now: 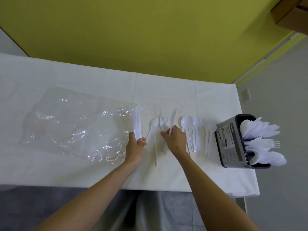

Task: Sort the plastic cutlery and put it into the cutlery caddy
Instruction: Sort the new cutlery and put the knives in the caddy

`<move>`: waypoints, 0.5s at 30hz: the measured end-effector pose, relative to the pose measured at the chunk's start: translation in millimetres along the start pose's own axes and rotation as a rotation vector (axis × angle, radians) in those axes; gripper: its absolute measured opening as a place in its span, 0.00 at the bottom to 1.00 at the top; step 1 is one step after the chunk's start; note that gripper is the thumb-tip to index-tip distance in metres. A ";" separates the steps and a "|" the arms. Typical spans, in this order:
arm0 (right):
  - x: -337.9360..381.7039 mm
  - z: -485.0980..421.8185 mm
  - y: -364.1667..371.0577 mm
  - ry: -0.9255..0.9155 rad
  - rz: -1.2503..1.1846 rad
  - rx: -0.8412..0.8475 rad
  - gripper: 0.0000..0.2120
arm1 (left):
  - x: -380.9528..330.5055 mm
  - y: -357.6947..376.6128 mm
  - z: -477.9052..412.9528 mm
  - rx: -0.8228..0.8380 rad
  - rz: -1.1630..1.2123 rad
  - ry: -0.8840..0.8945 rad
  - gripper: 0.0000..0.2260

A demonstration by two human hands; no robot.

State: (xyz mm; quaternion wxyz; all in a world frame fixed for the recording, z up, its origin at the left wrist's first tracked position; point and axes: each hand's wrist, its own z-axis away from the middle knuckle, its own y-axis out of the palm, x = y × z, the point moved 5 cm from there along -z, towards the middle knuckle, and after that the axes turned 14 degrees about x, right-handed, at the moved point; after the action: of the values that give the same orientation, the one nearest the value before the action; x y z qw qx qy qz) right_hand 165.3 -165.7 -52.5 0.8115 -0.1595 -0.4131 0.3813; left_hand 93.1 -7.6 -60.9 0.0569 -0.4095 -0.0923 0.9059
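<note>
My left hand grips a bundle of white plastic knives by their lower ends, blades pointing away from me. My right hand pinches a single white knife just above the table. Under and beside that hand lie white forks and a spoon. Several more white spoons lie in a row to the right. The grey cutlery caddy stands at the table's right end, holding white knives, forks and spoons in separate sections.
A crumpled clear plastic bag lies flat on the left of the white tablecloth. The table's right edge runs just past the caddy. A yellow wall stands behind the table, a grey floor to the right.
</note>
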 end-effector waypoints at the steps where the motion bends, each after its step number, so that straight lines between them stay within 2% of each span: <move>1: 3.6 0.2 3.0 -0.013 0.012 0.012 0.12 | 0.4 -0.3 -0.3 -0.002 -0.002 0.000 0.07; 6: 0.5 -5.3 6.8 0.038 0.058 0.009 0.08 | -0.2 -2.6 0.3 0.002 0.045 -0.004 0.07; 9: 1.3 -2.5 -2.9 0.022 0.062 0.006 0.10 | 0.3 -4.5 -0.3 0.003 0.074 0.012 0.08; 13: 10.1 8.3 16.9 0.021 0.120 0.180 0.19 | 0.9 -3.7 0.5 0.005 0.086 0.024 0.08; 15: 7.6 12.3 24.8 0.047 0.086 0.213 0.17 | -0.4 -3.9 1.1 0.018 0.082 0.022 0.08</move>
State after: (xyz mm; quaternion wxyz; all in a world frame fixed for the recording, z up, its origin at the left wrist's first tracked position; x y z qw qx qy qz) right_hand 146.3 -144.4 -55.1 0.8161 -0.0989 -0.3439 0.4538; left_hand 92.6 -4.0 -59.1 0.0244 -0.4221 -0.0668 0.9038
